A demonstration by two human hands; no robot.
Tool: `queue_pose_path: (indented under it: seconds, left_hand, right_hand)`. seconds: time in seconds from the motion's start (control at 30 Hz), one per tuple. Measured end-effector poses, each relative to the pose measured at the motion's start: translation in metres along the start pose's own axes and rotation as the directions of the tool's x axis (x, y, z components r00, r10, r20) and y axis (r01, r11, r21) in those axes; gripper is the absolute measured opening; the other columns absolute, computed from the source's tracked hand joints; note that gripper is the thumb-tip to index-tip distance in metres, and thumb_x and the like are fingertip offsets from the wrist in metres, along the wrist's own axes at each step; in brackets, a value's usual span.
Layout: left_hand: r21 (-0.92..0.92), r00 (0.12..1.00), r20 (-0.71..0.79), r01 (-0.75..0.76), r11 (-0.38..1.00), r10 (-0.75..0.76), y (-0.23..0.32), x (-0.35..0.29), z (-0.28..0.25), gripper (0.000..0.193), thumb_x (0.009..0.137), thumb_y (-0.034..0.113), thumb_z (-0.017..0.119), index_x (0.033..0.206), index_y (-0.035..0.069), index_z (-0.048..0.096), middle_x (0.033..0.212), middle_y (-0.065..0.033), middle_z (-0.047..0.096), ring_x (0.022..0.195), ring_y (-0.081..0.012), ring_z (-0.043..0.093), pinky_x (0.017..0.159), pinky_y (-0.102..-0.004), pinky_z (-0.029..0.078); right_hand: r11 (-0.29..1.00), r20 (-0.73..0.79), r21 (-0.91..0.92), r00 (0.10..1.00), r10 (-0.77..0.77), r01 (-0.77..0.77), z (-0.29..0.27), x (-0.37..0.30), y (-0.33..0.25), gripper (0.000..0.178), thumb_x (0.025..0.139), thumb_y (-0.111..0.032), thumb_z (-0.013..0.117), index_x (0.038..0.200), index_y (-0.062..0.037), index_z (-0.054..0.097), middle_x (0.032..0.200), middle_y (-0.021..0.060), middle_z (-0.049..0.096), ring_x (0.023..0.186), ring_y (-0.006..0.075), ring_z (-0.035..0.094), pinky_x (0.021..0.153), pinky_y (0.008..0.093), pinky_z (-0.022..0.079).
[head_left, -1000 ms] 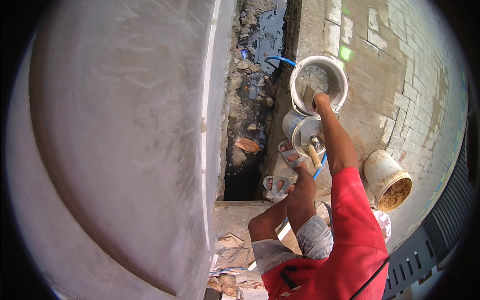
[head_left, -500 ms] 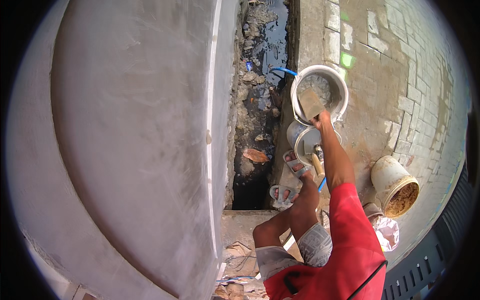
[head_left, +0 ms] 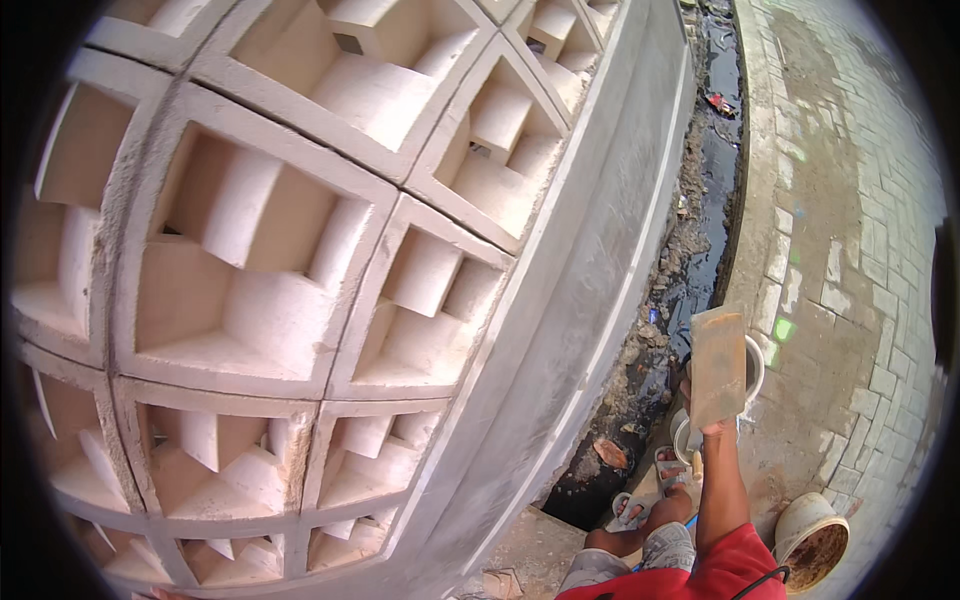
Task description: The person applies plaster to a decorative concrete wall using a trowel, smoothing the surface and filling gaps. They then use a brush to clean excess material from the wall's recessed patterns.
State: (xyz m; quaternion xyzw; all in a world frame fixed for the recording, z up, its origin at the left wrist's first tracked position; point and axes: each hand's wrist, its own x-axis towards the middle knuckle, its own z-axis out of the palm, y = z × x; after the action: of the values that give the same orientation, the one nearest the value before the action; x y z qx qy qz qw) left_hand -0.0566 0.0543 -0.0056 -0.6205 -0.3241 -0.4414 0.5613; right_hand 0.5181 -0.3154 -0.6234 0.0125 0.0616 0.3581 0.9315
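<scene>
Right hand (head_left: 714, 428): grasping a flat rectangular trowel (head_left: 718, 363); fingertips show at the plate's left edge and the base of the hand at its lower end, the rest of the grip being hidden behind the plate. Trowel position: directly beyond the hand, in line with the forearm, broad face toward the camera, long side tilted slightly off the vertical of the view; face grey-brown, smeared. The plate overlaps a large white bucket (head_left: 755, 372), whose rim shows along the trowel's right side; contact between the two cannot be told. A smaller bucket (head_left: 683, 437) sits just left of the wrist, partly covered. Right of the forearm, well apart: a tipped white bucket (head_left: 812, 545) with brown matter inside. Left of the hand: a drainage channel (head_left: 712, 215) with dark water, then a grey plastered wall (head_left: 570, 300) below pierced pale blocks (head_left: 345, 270).
</scene>
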Motion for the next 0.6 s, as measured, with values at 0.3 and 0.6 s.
queue_pose_path:
  seconds: [0.3,0.6]
  left_hand:
    - [0.061,0.98,0.023,0.198,0.978,-0.199,0.059,0.016,-0.046,0.07,0.101,0.05,0.033,0.152,0.003,0.027,0.159,-0.0171,0.024,0.148,-0.0368,0.019,0.12,-0.0507,0.014]
    - [0.067,0.979,0.045,0.195,0.979,-0.198,0.063,0.027,-0.048,0.068,0.101,0.048,0.035,0.152,0.002,0.028,0.159,-0.0185,0.025,0.147,-0.0388,0.02,0.119,-0.0517,0.017]
  right_hand:
    - [0.81,0.563,-0.521,0.822,0.087,0.271,0.445,0.035,0.118,0.063,0.08,-0.011,0.077,0.133,0.0071,0.048,0.123,0.0129,0.06,0.11,0.0197,0.061,0.092,0.0346,0.052]
    - [-0.018,0.984,-0.148,0.145,-0.103,0.989,0.619,0.027,0.247,0.056,0.077,-0.004,0.074,0.127,0.0048,0.051,0.11,0.0205,0.06,0.1,0.0335,0.06,0.088,0.0406,0.048]
